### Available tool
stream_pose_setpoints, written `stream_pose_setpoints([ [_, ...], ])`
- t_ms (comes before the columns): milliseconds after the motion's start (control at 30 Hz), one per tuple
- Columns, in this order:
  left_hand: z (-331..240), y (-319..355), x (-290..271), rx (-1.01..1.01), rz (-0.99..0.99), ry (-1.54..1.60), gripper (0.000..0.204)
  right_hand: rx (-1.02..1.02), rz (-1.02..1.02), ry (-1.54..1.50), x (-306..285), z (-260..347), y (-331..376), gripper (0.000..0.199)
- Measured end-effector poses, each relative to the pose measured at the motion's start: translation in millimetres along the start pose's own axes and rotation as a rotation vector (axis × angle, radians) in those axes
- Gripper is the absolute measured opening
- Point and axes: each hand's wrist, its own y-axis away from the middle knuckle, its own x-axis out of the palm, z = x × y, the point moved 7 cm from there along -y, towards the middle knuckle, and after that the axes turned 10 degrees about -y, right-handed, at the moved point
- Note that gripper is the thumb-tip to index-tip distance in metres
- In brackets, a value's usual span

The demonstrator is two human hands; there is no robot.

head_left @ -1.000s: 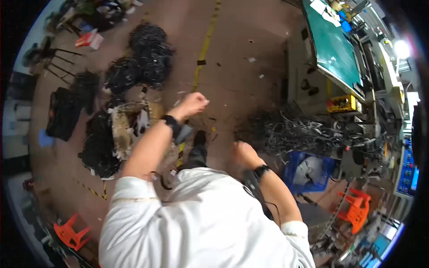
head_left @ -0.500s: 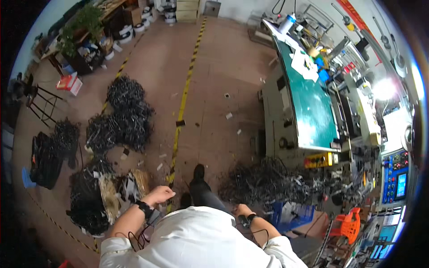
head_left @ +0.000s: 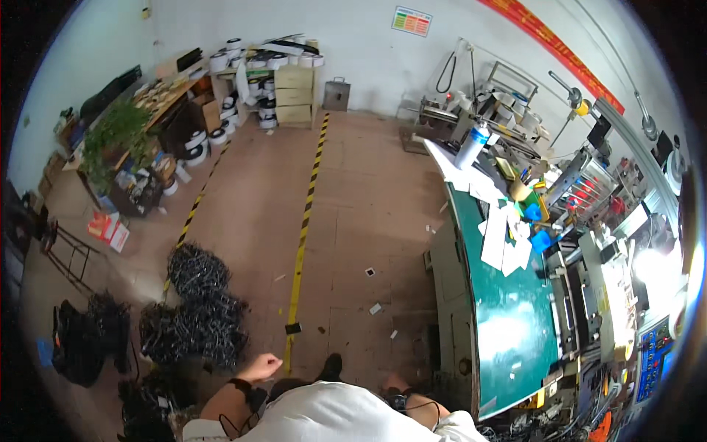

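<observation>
My left hand hangs beside my left leg, above the floor, with its fingers curled in. Nothing shows in it, and a dark band sits on that wrist. A heap of tangled black strips lies on the floor just beyond and left of it. My right hand hangs low at my right side, partly hidden by my white shirt; its fingers are smeared and small. A dark device with a thin cable is on that wrist. Neither hand touches anything that I can see.
On the right stands a green-topped workbench with papers, a spray can and tools. A yellow-black floor line runs ahead. White rolls and drawers stand by the far wall. A plant and a stool are left.
My view has tilted up, bringing the far wall and shelves into sight. Hands and floor heaps now sit lower in the picture. My left hand stays curled at my side.
</observation>
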Motion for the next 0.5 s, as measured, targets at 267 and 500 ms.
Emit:
stream_pose_setpoints([
  [267,145.7,-123.9,-55.8,0.029,0.070,-0.907,0.017,-0.029,-0.179,-0.417,-202.0,151.4,-117.7,0.035],
  [500,85.4,-286.1,-235.2,-0.195,0.080,-0.795,0.018,0.029,-0.011,-0.289,-273.9,153.0,-250.0,0.035],
])
